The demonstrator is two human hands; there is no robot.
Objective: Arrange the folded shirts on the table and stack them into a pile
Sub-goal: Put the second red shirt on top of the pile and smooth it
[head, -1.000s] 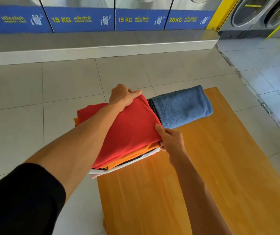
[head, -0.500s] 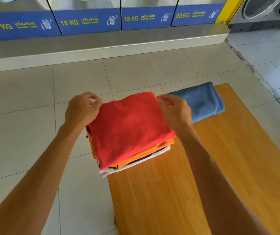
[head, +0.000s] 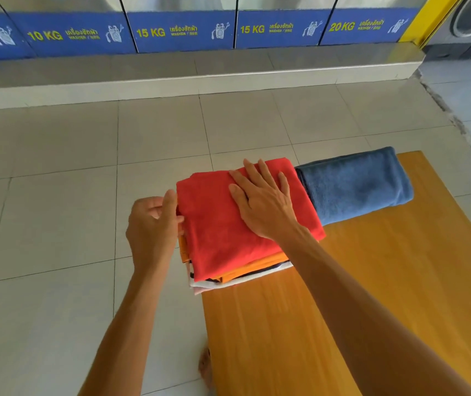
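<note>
Pressing flat on the red shirt, the right hand lies with its fingers straight and spread. The left hand curls against the pile's left edge, fingertips pinching the cloth there. The pile sits at the table's far left corner, touching a blue towel.

Bare tabletop lies open near and right of the shirt pile. The blue folded towel touches the pile's right edge, blocking access there. The left hand occupies the pile's left edge; the right hand covers its top. Tiled floor lies open to the left.
</note>
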